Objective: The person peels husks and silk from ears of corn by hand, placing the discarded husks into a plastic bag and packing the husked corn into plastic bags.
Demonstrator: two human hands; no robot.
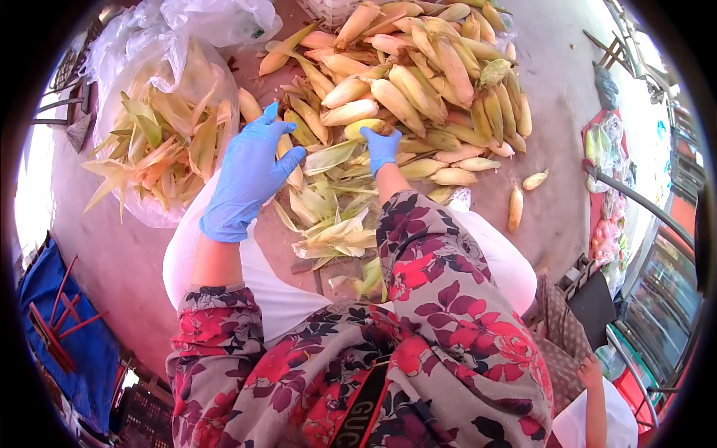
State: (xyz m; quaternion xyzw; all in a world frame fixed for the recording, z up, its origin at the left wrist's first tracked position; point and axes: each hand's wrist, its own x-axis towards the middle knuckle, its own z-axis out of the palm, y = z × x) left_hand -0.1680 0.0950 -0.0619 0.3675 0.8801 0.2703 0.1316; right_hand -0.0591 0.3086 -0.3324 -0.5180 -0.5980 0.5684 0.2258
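Beside papery husks (336,209), the gloved right hand (382,145) touches corn (364,128).

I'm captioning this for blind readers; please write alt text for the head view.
A blue-gloved right hand holds an ear of corn at a large heap; the open left hand, also gloved, is near a plastic bag of husks.

A smooth, dull pinkish floor (556,164) spreads across the scene. On the near left, a blue tarp (75,381) lies behind a thin red metal frame (61,322); farther along that side stands dark furniture (71,104). At far right is a dark slatted stand (609,48). A red ground sheet (595,187) and a glass-fronted cabinet (665,280) line the right side. Bright, whitish light washes out both edges.
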